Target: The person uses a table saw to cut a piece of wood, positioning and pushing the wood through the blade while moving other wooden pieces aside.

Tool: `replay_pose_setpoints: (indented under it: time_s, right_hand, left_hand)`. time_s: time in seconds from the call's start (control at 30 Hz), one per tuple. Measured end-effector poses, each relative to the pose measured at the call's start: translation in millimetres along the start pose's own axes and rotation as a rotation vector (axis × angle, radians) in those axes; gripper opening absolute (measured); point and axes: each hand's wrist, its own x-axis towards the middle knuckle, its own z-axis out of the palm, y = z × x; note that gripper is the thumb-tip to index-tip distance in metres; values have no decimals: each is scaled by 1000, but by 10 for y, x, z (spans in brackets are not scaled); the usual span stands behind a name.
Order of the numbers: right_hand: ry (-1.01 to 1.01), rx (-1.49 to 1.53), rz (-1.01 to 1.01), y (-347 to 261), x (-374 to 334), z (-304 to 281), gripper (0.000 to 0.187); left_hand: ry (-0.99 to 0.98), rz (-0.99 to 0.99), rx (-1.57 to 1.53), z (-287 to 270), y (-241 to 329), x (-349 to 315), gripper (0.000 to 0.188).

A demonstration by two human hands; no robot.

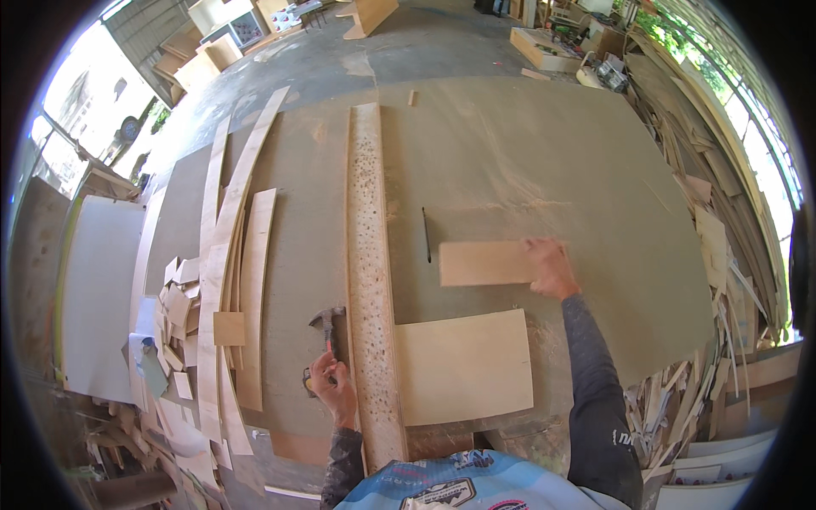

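My right hand (554, 267) grips the right end of a short, flat wooden board (484, 263) just above the brown work surface. My left hand (334, 387) is closed, fingers curled together; what it may hold is hidden. A claw hammer (327, 320) lies at its fingertips, its handle running down to the hand. Partly covered beside the left hand is a small black and yellow object (308, 381). Between my hands runs a long, narrow plank (369, 246) with a speckled face. A pale rectangular panel (465, 367) lies against its right side.
A thin black stick, perhaps a pencil (427, 235), lies left of the board. Long wooden strips (255, 297) and a pile of small offcuts (178, 310) are on the left. Scrap wood (680, 408) crowds the right edge. A small wood piece (412, 98) lies at the far side.
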Motion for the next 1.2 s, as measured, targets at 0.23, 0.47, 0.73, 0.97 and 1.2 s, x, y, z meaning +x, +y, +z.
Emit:
replay_pose_setpoints:
  time_s: [0.23,0.47,0.73,0.97,1.2]
  right_hand:
    - [-167,51,-61,-835,9,223,81]
    - [-275,250,-191,-871,197,682,65]
    - [68,517,-32,-999,72,1116,29]
    - [105,445,-29,-987,19,1157,25]
    - [192,372,-68,-1151,-70,1286,38]
  left_hand:
    - [-349,192,44,527,401,-36,25]
    - [-774,449,476,793,428,-117,41]
    - [-895,449,644,914,370,-172,54]
    - [-837,532,711,1238,343,363,95]
    - [-1109,470,881,1504,539,888,147]
